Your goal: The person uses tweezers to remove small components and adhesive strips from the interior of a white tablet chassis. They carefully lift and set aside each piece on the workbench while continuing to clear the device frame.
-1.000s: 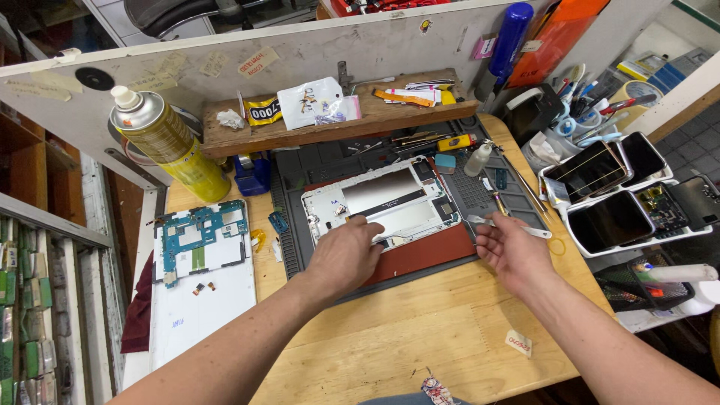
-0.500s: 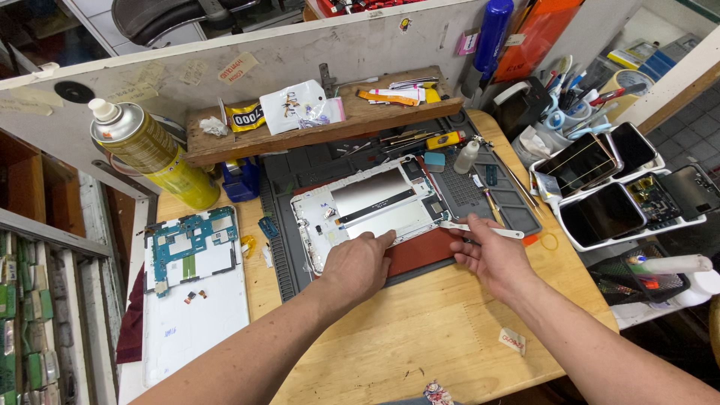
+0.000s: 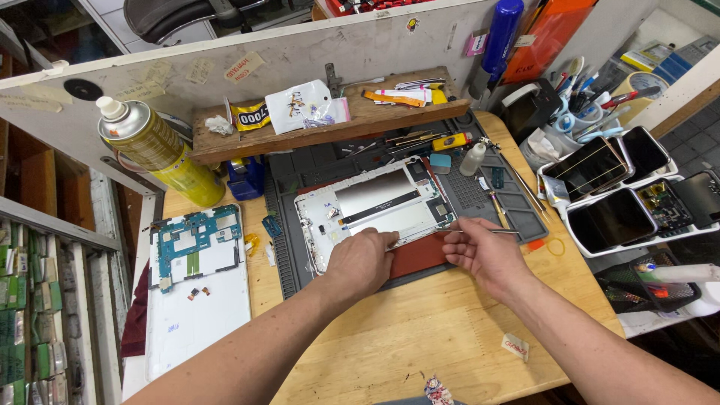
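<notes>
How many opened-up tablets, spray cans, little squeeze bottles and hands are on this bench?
Opened tablets: 2, one under the hands, one at the left
Spray cans: 1, yellow
Small squeeze bottles: 1
Hands: 2, left hand, right hand holding tweezers
Total: 6

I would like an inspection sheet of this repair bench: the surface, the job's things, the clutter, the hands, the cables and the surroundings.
Surface: wooden bench with a dark grey work mat.
Job's things: opened tablet lies flat on the mat; thin metal tool lies by its right edge.
Clutter: yellow spray can, second opened tablet at left, small white bottle, trays of phones, wooden shelf with small parts.
Hands: left hand presses on the tablet's lower edge; right hand pinches the thin metal tool.
Cables: nothing seen.
Surroundings: white partition board behind; cup of pens at right.
</notes>
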